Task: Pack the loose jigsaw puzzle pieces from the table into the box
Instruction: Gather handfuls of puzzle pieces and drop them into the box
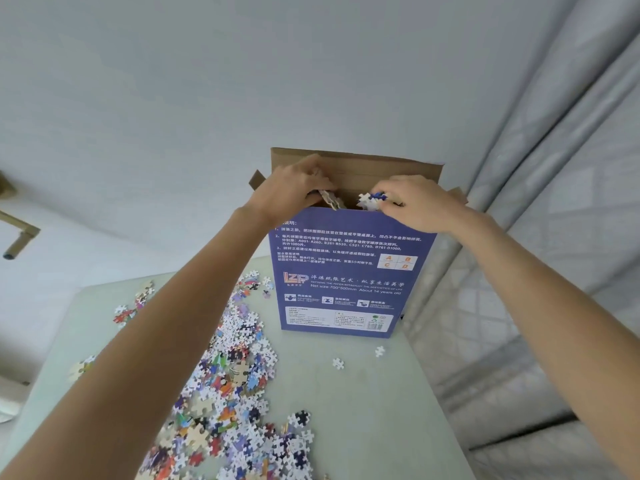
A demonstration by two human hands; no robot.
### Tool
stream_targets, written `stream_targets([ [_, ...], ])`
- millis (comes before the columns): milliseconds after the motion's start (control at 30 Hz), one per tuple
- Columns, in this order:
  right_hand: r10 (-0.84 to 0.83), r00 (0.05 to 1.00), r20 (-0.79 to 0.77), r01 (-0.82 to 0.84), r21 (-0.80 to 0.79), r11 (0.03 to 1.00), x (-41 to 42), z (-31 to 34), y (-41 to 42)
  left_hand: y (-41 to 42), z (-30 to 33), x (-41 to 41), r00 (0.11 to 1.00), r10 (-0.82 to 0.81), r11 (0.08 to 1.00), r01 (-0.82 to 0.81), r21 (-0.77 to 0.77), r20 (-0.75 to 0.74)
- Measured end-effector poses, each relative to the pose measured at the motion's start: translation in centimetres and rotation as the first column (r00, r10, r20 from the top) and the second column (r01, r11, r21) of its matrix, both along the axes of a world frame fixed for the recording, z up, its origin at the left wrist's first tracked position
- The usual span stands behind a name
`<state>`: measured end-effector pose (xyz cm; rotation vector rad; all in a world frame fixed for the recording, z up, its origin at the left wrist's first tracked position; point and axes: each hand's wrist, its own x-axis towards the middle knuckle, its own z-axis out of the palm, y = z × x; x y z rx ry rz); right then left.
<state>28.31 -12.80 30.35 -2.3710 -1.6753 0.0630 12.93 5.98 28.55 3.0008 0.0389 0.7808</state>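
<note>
A tall blue puzzle box (346,271) stands upright at the far side of the pale green table (381,410), its brown top flaps (353,164) open. My left hand (294,188) is at the box's open top and grips a clump of puzzle pieces (330,199). My right hand (415,202) is beside it at the opening, pinching a bunch of white and blue pieces (370,199). A wide heap of loose jigsaw pieces (228,393) lies on the table under my left forearm.
Two stray white pieces (338,363) lie in front of the box. Small clusters of pieces (124,315) sit near the table's left edge. A grey patterned curtain (536,237) hangs along the right. A brass fixture (17,233) juts from the wall at left.
</note>
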Motion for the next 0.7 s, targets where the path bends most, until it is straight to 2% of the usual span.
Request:
stream_targets([
  [100,0.005,0.999,-0.043,-0.002,0.063,0.998,0.0,-0.2,0.1,0.2,0.6,-0.2,0.997,-0.002,1.0,0.001,-0.018,-0.075],
  [200,0.006,0.993,-0.116,0.008,0.117,0.993,-0.2,-0.4,0.0,0.1,1.2,-0.6,0.986,0.064,0.993,-0.079,-0.09,-0.156],
  [267,0.003,0.993,-0.118,0.015,0.147,0.989,-0.2,-0.7,0.0,0.1,1.6,-0.9,0.978,0.065,0.984,-0.097,-0.153,-0.197],
  [333,0.009,0.995,-0.101,0.014,0.22,0.975,-0.5,-0.9,0.1,0.0,1.8,-1.2,0.971,0.087,0.981,-0.122,-0.153,-0.222],
  [400,0.037,0.998,-0.046,-0.019,0.356,0.934,-1.3,-1.3,-0.1,-0.3,1.5,-1.8,0.983,0.105,0.98,-0.128,-0.152,-0.15],
  [467,0.09,0.995,0.04,-0.098,0.528,0.843,-3.0,-1.8,-0.8,-1.1,0.4,-3.0,0.993,0.101,0.986,-0.092,-0.136,0.063],
  [567,0.133,0.979,0.157,-0.204,0.678,0.706,-6.5,-4.4,-2.8,-3.8,-2.2,-5.9,0.912,0.096,0.987,-0.034,-0.159,0.398],
  [633,0.158,0.98,0.124,-0.2,0.656,0.728,-8.5,-8.5,-4.1,-5.9,-5.6,-8.3,0.88,0.127,0.973,-0.02,-0.231,0.458],
  [700,0.135,0.991,-0.005,-0.109,0.567,0.817,-9.5,-13.9,-5.2,-7.3,-10.0,-10.7,0.903,0.207,0.938,-0.074,-0.339,0.376],
])
